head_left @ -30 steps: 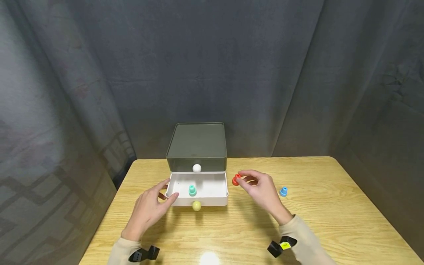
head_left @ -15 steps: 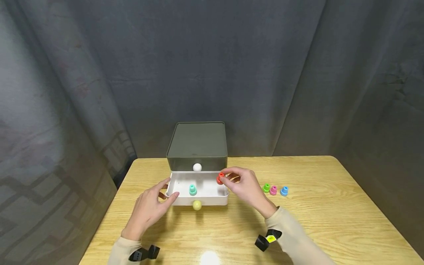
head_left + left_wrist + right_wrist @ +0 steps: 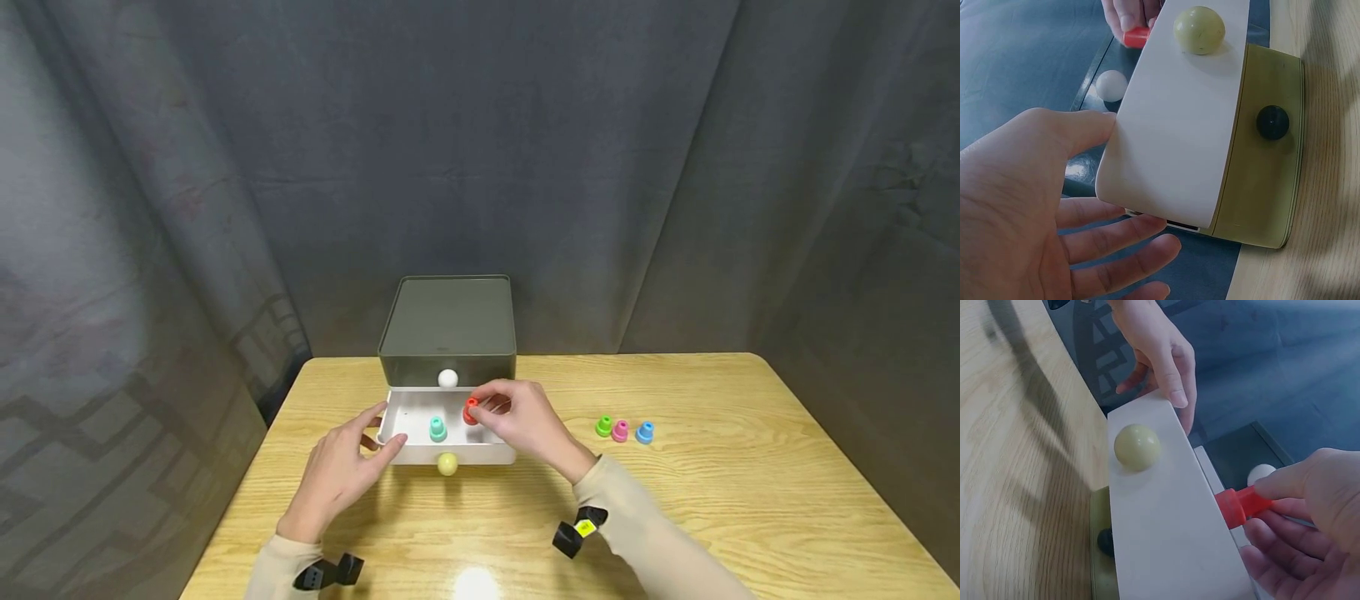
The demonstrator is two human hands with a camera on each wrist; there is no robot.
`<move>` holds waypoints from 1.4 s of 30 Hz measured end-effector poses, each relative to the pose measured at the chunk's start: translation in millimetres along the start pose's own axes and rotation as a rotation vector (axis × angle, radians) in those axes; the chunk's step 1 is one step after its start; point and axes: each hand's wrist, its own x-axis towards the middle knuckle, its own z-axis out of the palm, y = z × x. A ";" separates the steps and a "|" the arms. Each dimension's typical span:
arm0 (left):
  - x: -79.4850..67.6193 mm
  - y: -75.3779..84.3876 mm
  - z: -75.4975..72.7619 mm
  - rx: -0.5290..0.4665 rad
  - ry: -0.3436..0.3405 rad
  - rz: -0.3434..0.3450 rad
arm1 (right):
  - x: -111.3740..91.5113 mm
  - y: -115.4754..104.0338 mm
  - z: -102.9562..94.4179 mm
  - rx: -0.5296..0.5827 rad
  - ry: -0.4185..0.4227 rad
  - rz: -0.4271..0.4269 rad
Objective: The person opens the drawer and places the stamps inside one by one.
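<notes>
My right hand (image 3: 525, 417) pinches a small red stepped plastic piece (image 3: 1235, 507) between thumb and fingers, inside the pulled-out white drawer (image 3: 468, 455). A teal piece of the same shape (image 3: 437, 430) stands in the drawer, just left of the red one. At the drawer's front left corner, my left hand (image 3: 337, 467) rests with its thumb on the rim and its fingers loosely stretched along the side, as the left wrist view (image 3: 1029, 187) shows. A round yellow knob (image 3: 447, 464) sits on the drawer's front.
Above the drawer is the dark green cabinet top (image 3: 450, 317) with a white knob (image 3: 447, 378). Below lies an olive drawer (image 3: 1266, 175) with a black knob (image 3: 1272, 122). Green (image 3: 604, 426), pink (image 3: 620, 431) and blue (image 3: 645, 432) pieces stand on the wooden table (image 3: 720, 500) to the right.
My right hand has carried the red piece leftward from beside the drawer to inside it, uncovering the green and pink pieces. My left hand has stayed at the drawer corner.
</notes>
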 end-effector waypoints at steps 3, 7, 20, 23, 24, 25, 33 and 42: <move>0.1 -0.2 0.2 0.004 -0.005 -0.005 | 4.0 -1.7 5.4 -0.011 -0.033 0.012; 0.2 -0.1 0.3 0.006 -0.004 -0.005 | 8.9 -0.7 13.2 -0.038 -0.070 -0.002; -1.1 0.2 -0.6 0.005 -0.006 -0.009 | 13.7 1.2 27.5 -0.125 -0.140 -0.006; -0.9 0.5 -0.8 0.005 -0.007 -0.008 | 13.8 0.4 29.4 -0.150 -0.139 -0.007; -1.0 0.6 -1.0 0.004 -0.008 -0.008 | 13.9 0.4 29.9 -0.161 -0.138 -0.007; -0.9 0.7 -1.0 0.003 -0.008 -0.008 | 13.9 0.5 30.4 -0.171 -0.136 -0.010; -0.7 1.4 -1.3 0.002 -0.013 -0.011 | 13.5 0.9 30.9 -0.207 -0.124 -0.022; -0.7 1.9 -1.8 0.015 -0.015 -0.014 | 12.3 1.0 28.9 -0.206 -0.128 -0.027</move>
